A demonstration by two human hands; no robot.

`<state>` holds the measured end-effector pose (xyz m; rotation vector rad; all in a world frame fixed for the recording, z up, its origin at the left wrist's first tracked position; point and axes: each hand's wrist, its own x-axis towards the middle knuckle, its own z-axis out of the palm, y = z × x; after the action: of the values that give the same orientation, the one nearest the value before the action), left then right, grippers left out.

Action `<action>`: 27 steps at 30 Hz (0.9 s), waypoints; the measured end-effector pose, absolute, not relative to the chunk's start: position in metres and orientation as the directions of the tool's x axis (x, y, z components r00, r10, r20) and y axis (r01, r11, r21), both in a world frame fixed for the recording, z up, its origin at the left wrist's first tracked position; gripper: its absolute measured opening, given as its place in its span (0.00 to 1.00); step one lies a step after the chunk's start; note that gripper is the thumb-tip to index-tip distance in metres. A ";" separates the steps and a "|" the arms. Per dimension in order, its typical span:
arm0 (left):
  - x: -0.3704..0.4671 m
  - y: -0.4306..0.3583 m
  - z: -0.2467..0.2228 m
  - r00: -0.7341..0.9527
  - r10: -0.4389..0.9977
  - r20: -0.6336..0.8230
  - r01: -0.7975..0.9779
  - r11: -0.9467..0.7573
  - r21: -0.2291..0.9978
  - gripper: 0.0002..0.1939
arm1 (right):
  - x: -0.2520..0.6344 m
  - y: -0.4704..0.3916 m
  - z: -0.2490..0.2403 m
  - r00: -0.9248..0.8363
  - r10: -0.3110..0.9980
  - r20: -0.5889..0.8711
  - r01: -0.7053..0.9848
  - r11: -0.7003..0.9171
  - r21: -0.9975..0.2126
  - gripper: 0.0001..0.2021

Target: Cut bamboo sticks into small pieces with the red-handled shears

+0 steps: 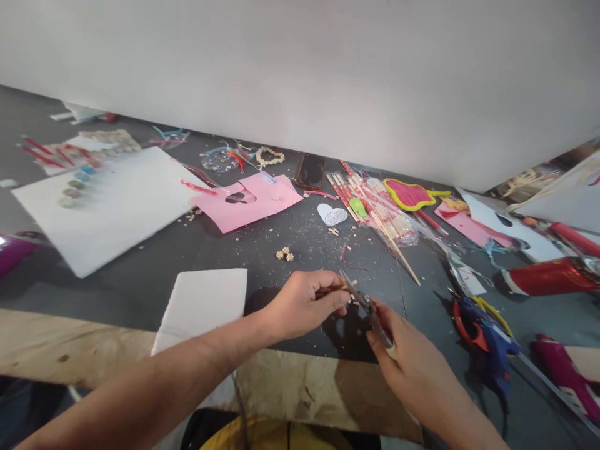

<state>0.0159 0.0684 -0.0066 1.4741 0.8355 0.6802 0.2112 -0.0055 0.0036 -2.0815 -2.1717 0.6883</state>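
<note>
Near the table's front edge, my left hand (312,303) is closed in a pinch on a thin pale stick (347,287), mostly hidden by the fingers. Wrapped round the handles of a pair of scissors (363,301) is my right hand (403,350). The scissors' blades point up and left, right at the stick's end by my left fingertips. Small cut bits of stick lie on the dark table just below the blades. A little cluster of pale pieces (284,254) sits beyond my left hand.
A white foam block (204,300) lies left of my hands. Farther back are pink paper (253,200), a phone (311,170), a paper heart (332,215) and bundled wooden sticks (375,206). To the right are a blue glue gun (490,340) and a red can (553,277).
</note>
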 end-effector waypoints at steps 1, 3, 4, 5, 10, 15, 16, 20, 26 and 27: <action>0.016 0.068 -0.006 0.556 0.830 -0.053 0.120 -0.017 0.993 0.10 | 0.212 -0.005 0.001 -0.063 0.969 -0.240 0.957 -0.009 -0.289 0.23; 0.015 0.067 -0.005 0.546 0.837 -0.044 0.132 -0.034 0.991 0.12 | 0.212 -0.005 -0.003 -0.038 0.980 -0.194 0.985 0.004 -0.174 0.24; 0.015 0.067 -0.005 0.549 0.834 -0.048 0.124 -0.024 0.992 0.13 | 0.213 -0.005 -0.004 -0.039 0.985 -0.167 0.992 0.017 -0.127 0.25; 0.014 0.067 -0.006 0.555 0.830 -0.056 0.106 -0.004 0.994 0.14 | 0.213 -0.005 -0.005 -0.043 0.989 -0.140 0.996 0.031 -0.087 0.25; 0.013 0.069 -0.010 0.614 0.777 -0.143 0.011 0.172 0.985 0.11 | 0.212 -0.007 -0.007 -0.100 0.992 -0.073 0.995 0.099 -0.017 0.26; 0.014 0.068 -0.011 0.639 0.742 -0.203 -0.093 0.337 0.937 0.10 | 0.211 -0.008 -0.006 -0.158 0.984 -0.088 0.987 0.154 -0.044 0.26; 0.015 0.068 -0.011 0.638 0.738 -0.217 -0.110 0.367 0.924 0.10 | 0.211 -0.008 -0.007 -0.159 0.983 -0.096 0.987 0.155 -0.047 0.25; 0.019 0.067 -0.015 0.644 0.710 -0.284 -0.142 0.477 0.868 0.12 | 0.213 -0.010 -0.011 -0.136 0.983 -0.125 0.991 0.133 -0.025 0.22; 0.021 0.066 -0.015 0.615 0.749 -0.246 -0.083 0.372 0.925 0.14 | 0.213 -0.010 -0.006 -0.138 0.972 -0.190 0.978 0.104 -0.180 0.19; 0.021 0.065 -0.014 0.604 0.764 -0.228 -0.062 0.330 0.942 0.14 | 0.212 -0.010 -0.004 -0.145 0.968 -0.205 0.971 0.100 -0.216 0.19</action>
<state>0.0210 0.0654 -0.0141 1.1119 0.7602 0.6138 0.2119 -0.0098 -0.0037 -2.0611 -2.3378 0.4740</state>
